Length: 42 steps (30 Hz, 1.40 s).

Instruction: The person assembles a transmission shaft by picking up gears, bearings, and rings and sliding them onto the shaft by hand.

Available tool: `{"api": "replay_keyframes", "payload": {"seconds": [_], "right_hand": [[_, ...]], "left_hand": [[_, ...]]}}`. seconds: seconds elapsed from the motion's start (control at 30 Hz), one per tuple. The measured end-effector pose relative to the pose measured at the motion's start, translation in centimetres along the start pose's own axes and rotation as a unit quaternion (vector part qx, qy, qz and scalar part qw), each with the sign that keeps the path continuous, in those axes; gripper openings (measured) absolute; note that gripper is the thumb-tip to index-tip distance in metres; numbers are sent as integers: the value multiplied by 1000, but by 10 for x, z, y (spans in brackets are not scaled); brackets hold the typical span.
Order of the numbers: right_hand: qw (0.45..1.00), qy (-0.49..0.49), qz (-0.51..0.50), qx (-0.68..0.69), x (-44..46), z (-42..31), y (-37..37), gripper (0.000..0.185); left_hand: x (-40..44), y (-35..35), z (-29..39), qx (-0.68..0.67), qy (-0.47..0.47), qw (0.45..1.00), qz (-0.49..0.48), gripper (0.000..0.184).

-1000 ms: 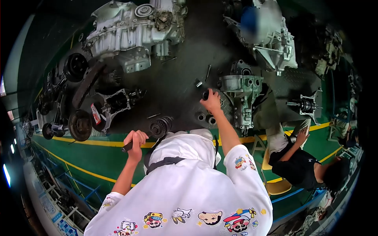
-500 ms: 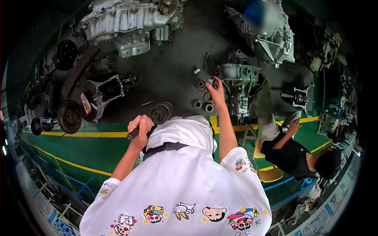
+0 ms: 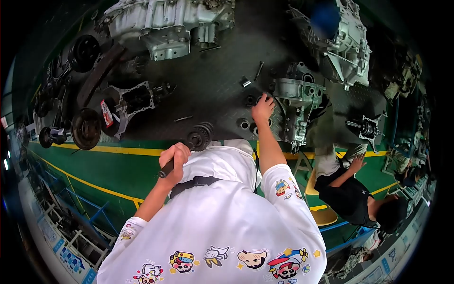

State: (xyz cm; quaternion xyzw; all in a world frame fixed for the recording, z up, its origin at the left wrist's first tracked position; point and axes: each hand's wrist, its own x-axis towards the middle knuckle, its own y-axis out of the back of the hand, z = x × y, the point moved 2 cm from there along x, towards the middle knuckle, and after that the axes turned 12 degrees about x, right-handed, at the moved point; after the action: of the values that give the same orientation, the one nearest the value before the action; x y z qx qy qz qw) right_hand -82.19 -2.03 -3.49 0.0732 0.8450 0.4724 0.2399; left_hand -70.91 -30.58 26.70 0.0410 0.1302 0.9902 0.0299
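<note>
While left hand (image 3: 175, 157) clasps geared shaft (image 3: 199, 137), right hand (image 3: 263, 111) bends over dark rings (image 3: 250, 100)

As a person in a white printed shirt (image 3: 213, 213) faces a dark counter (image 3: 215, 87), the left hand, left of centre and just below mid-frame, has its grip clenched round the geared shaft. One bare end juts out below the fist; the gears show above it, by the counter's near edge. Right of centre, above mid-frame, the right hand reaches down to the dark rings with curled fingers; whether its grip grasps one cannot be told, since the fingers hide what lies under them. A small ring (image 3: 244, 124) sits nearer the person, beside a toothed gear (image 3: 254, 128) partly covered by the wrist. Farther up the frame lie a silver cylinder (image 3: 245, 82) and a slim rod (image 3: 259, 71), while a metal housing (image 3: 300, 90) stands just right of the reaching hand. Large silver casings fill the upper left (image 3: 165, 31) and upper right (image 3: 352, 54). At left, a round disc (image 3: 86, 128) lies near a red-and-white packet (image 3: 107, 113). A second person (image 3: 347, 196), in a dark shirt, appears at lower right.
</note>
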Motion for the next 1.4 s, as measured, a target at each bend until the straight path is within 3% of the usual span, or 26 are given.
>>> {"api": "replay_keyframes", "payload": {"seconds": [0.13, 0.23, 0.37, 0.4, 0.47, 0.57, 0.6, 0.7, 0.9, 1.07, 1.13, 1.2, 1.23, 1.33, 1.37, 1.4], "right_hand": [[996, 77, 27, -42, -1, -2, -2, 75], [956, 278, 30, -89, -2, -8, -2, 58], [948, 287, -13, -138, 1, -10, -12, 47], [941, 298, -12, -162, 8, -2, -24, 66], [950, 282, -58, -119, 1, -18, -1, 64], [964, 242, -41, 103, -23, -46, 30, 66], [934, 302, -10, 188, -35, -57, 43, 65], [883, 317, -40, 345, -109, -124, 146, 67], [746, 488, -112, 440, -228, -183, 267, 72], [784, 502, -97, 353, -250, -203, 265, 72], [804, 494, -86, 320, -249, -197, 261, 69], [818, 483, -88, 300, -251, -191, 258, 67], [825, 476, -90, 290, -253, -187, 257, 67], [815, 469, -94, 327, -253, -178, 253, 66], [806, 475, -79, 344, -253, -174, 250, 68], [796, 482, -76, 358, -253, -169, 245, 68]], "left_hand": [[-4, -2, 1, 4, -4, 1000, 6, 33], [-2, -2, 1, -1, 2, 1000, 13, 33], [1, -4, 5, 13, 8, 1000, 13, 35], [2, -4, 6, 21, 7, 1000, 7, 36], [0, -4, 4, 6, 29, 999, 13, 29], [2, -7, 2, 9, 31, 999, 14, 22], [4, -8, 2, 16, 36, 999, 7, 21], [10, -13, 10, 60, 54, 996, -28, 16], [23, -24, 5, 55, 30, 991, -120, 14], [16, -37, 0, 152, -25, 975, -159, 17], [19, -44, 11, 223, -99, 956, -165, 17], [20, -44, 25, -17, 47, 986, -156, 26], [17, -45, 16, 34, 13, 988, -149, 34], [20, -44, 23, -49, 93, 971, -216, 39], [20, -47, 21, -30, 43, 980, -192, 42], [18, -48, 19, -5, 69, 976, -206, 42]]}}
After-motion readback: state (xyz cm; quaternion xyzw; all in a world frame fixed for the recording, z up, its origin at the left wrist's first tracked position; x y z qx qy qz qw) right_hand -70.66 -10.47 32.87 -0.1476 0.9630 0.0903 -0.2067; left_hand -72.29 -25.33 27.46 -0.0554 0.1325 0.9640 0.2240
